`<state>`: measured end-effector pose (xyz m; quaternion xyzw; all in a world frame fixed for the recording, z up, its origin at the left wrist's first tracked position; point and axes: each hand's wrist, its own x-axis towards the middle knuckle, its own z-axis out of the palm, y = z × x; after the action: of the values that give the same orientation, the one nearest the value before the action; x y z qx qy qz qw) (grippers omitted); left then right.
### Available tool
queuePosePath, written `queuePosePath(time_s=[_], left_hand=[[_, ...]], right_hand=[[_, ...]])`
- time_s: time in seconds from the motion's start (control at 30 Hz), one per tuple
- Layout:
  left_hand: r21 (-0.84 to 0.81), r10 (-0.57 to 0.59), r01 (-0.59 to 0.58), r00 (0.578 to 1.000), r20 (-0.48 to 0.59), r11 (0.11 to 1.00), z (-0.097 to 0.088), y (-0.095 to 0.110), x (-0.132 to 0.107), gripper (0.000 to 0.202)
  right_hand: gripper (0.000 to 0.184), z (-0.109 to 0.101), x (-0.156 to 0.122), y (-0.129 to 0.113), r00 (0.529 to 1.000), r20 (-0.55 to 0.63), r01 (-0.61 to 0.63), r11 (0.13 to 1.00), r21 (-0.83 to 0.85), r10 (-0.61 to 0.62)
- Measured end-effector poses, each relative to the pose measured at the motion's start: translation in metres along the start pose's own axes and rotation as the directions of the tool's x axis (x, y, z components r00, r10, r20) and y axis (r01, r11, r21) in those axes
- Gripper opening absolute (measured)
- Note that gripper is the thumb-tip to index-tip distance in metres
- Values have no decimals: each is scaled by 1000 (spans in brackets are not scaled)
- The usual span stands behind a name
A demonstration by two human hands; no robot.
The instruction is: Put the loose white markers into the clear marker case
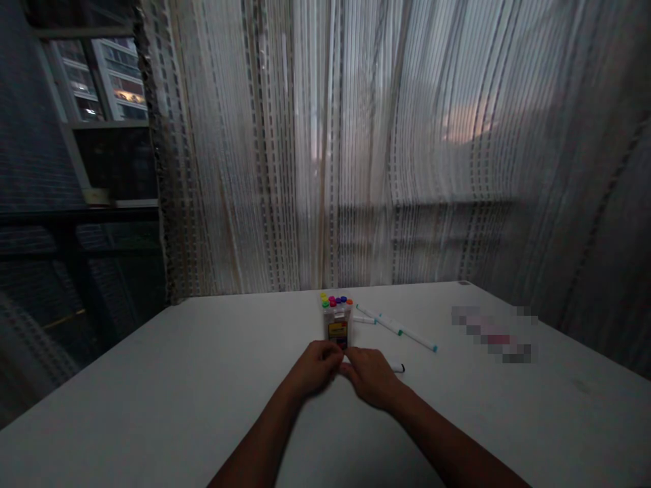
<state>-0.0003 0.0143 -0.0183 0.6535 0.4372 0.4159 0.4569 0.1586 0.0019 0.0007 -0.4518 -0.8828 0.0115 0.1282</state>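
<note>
My left hand (pixel 319 368) and my right hand (pixel 372 377) meet at the fingertips, low over the table, just in front of a clear marker case (pixel 338 330). My right hand is closed around a white marker; its black-tipped end (pixel 399 368) sticks out beyond the hand's right side. The fingers of my left hand are pinched together against the right fingertips, and what lies between them is hidden. Several bright caps (pixel 338 300) in yellow, green, pink, purple, blue and orange show at the top of the upright case, which has a yellow and dark label.
Right of the case, loose white markers with teal and green ends lie on the white table (pixel 203 386), among them one long marker (pixel 418 340). A pixelated patch (pixel 493 333) covers something farther right. Behind the table hangs a striped sheer curtain (pixel 285 169).
</note>
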Motion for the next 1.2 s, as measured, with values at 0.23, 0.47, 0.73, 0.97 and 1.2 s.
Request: queuePosePath(time_s=[0.23,0.47,0.73,0.97,1.2], left_hand=[[-7,14,-14,999,-40,1000,-3,-6,2,19],[-37,-12,11,999,-35,999,-1,-11,3,27],[37,-18,17,999,47,999,-2,-1,-1,30],[59,-29,28,999,14,998,-1,-5,0,30],[91,4,-7,1000,30,996,-2,-5,0,31]], right_hand=[[35,0,2,3,999,-22,-49,999,2,49],[34,1,1,6,999,1,-40,999,-23,40],[28,2,2,4,1000,11,-24,1000,-5,24],[28,2,1,5,1000,17,5,1000,21,-5],[31,0,0,3,1000,15,-8,1000,-6,8]])
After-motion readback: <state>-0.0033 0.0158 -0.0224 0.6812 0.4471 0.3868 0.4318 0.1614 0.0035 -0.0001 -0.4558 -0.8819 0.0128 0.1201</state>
